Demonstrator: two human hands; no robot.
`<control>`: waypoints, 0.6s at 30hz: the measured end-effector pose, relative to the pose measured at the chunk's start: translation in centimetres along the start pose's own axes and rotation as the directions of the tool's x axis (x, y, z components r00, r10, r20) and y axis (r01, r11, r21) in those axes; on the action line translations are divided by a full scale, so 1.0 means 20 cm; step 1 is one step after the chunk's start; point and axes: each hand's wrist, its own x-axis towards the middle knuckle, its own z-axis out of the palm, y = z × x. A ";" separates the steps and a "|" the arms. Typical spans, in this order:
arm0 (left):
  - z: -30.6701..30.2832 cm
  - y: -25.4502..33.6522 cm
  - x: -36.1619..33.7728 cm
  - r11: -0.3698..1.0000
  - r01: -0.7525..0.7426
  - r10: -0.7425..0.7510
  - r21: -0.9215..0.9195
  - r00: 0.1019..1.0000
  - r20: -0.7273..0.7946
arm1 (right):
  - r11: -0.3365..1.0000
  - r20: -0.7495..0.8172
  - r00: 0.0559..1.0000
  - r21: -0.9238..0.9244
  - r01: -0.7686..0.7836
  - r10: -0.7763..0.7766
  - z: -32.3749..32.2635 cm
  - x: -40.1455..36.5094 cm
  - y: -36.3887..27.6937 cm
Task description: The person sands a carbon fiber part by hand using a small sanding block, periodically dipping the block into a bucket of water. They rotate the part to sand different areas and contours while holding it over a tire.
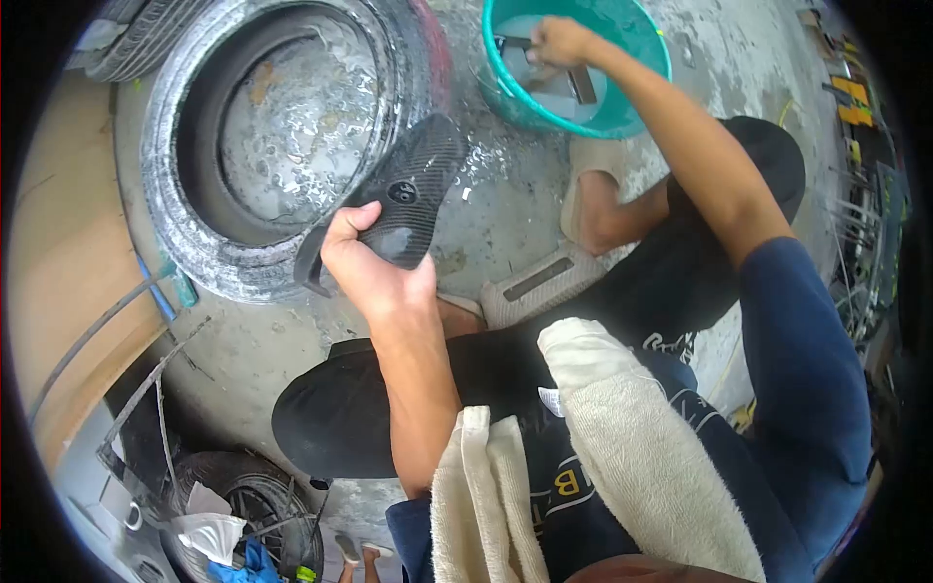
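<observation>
A large tyre point(185, 233) is lying flat on the wet concrete floor point(496, 204), its top edge cut off by the frame and its hollow holding shallow water point(292, 126). A pale towel point(632, 428) is hanging across the person's chest and shoulders, covering most of the lettering on the dark shirt. A teal bucket point(646, 58) is standing just beside the tyre, its upper rim running out of view. Over the tyre's near rim, the left hand point(374, 272) is gripping a black carbon-fibre panel point(418, 185) by its lower end, thumb wrapping the front and fingers hidden behind it. The right hand point(559, 41) is reaching into the bucket with its fingers curling shut; a dark strip point(583, 85) is lying just below it, but whether the hand is grasping it is hard to make out. A second weave-patterned piece point(539, 282) is resting on the floor near the person's knee, partly hidden.
</observation>
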 end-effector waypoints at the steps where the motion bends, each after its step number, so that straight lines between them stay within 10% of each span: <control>1: 0.01 0.00 0.00 1.000 0.008 -0.008 0.002 1.000 0.004 | 0.997 0.114 0.991 -0.034 -0.070 0.074 0.08 0.03 0.00; 4: 0.03 0.01 0.00 0.999 0.005 -0.002 0.042 0.999 -0.049 | 0.988 0.105 0.982 -0.019 -0.154 0.155 0.30 -0.01 -0.08; 7: 0.05 0.01 0.01 0.999 -0.022 0.025 0.048 0.998 -0.064 | 0.993 0.263 0.964 -0.092 0.074 -0.048 0.39 0.00 -0.10; 12: 0.12 0.01 -0.02 0.999 -0.025 0.027 0.044 0.999 -0.037 | 0.911 -0.340 0.897 0.389 -0.139 0.283 -0.01 -0.21 -0.31; 14: 0.12 0.01 -0.01 0.998 0.025 -0.026 0.054 1.000 0.018 | 0.899 -0.580 0.802 0.415 0.139 0.144 -0.19 -0.33 -0.43; 18: 0.10 -0.06 0.02 0.997 -0.024 0.025 0.071 1.000 -0.016 | 0.699 -0.477 0.875 0.654 0.287 0.087 -0.21 -0.56 -0.80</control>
